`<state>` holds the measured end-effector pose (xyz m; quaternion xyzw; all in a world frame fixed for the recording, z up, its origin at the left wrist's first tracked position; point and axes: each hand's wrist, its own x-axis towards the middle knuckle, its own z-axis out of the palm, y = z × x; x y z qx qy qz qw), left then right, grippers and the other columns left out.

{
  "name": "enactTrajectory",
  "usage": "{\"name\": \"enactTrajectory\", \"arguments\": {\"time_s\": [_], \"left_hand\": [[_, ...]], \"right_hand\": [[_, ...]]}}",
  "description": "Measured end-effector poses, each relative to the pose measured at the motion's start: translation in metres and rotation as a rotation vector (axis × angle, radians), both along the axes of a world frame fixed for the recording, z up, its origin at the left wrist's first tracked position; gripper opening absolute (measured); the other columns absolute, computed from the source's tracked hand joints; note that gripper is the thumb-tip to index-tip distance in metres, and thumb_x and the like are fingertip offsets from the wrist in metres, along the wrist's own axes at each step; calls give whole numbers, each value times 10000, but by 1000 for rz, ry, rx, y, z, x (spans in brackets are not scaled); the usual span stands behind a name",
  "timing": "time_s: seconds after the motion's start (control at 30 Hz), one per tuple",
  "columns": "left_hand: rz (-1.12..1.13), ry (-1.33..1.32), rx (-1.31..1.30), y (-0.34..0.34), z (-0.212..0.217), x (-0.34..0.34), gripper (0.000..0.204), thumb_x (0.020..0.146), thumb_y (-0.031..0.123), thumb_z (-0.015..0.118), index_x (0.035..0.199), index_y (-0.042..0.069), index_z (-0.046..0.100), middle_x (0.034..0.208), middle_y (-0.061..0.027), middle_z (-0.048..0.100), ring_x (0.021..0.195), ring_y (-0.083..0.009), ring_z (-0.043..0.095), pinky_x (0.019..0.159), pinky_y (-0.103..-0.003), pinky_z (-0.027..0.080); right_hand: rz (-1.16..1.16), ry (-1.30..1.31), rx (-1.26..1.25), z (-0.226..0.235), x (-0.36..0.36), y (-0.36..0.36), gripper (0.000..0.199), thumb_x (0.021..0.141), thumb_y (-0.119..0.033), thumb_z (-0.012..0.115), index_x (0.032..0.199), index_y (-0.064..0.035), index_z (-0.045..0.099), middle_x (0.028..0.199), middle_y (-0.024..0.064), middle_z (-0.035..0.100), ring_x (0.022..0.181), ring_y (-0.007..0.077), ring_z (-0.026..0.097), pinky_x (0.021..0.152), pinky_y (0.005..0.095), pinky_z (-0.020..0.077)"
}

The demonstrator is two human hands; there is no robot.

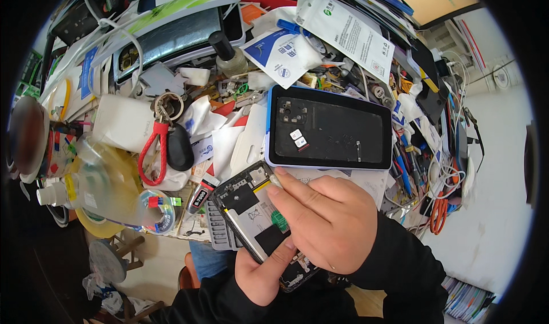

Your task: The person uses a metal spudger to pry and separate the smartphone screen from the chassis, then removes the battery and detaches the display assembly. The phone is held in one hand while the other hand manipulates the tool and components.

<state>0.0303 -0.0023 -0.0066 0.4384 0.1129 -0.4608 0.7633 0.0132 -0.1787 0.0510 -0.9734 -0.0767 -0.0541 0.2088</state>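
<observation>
The left hand (264,272) grips the opened phone (254,215) from below, the right hand (326,221) presses fingers at its top edge, and at one o'clock lies a blue-rimmed back cover (329,128) on the counter (229,135).

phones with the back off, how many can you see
2: the opened phone held in both hands, left hand under it, right hand over it; the black phone on the bench behind. Clutter may hide more.

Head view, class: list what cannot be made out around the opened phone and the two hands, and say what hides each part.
- Opened phone: its lower right part is covered by the right hand.
- Left hand: only thumb and palm show; its fingers are behind the phone.
- Whatever the right fingertips pinch or press: too small to tell.
- Clear plastic bottle: blurred.
</observation>
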Motion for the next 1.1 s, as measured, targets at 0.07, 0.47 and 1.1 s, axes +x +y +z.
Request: {"name": "enactTrajectory", "arguments": {"time_s": [0.07, 0.47, 1.1], "left_hand": [[-7, -3, 7, 1, -1, 1, 384, 1000, 1, 627, 1377, -46, 574, 1207, -129, 715, 1041, -229, 718, 909, -360, 579], [-38, 4, 54, 3, -2, 0, 371, 1005, 20, 636, 1365, -50, 583, 1202, -126, 716, 1046, -225, 717, 902, -357, 582], [16, -23, -149, 3, -38, -2, 326, 972, 15, 708, 1278, -83, 654, 1102, -124, 736, 947, -218, 721, 813, -340, 581]], "right_hand": [[1, -70, 14, 1, -4, 0, 508, 758, -86, 706, 1249, 47, 710, 1300, 236, 712, 761, 238, 623, 679, 333, 526], [5, 2, 2, 7, -16, 2, 501, 779, -65, 714, 1266, 49, 699, 1321, 220, 705, 794, 259, 644, 699, 352, 533], [14, -20, -26, 14, -26, 0, 489, 850, -198, 735, 1293, -6, 658, 1356, 176, 678, 917, 236, 661, 770, 334, 559]]}}
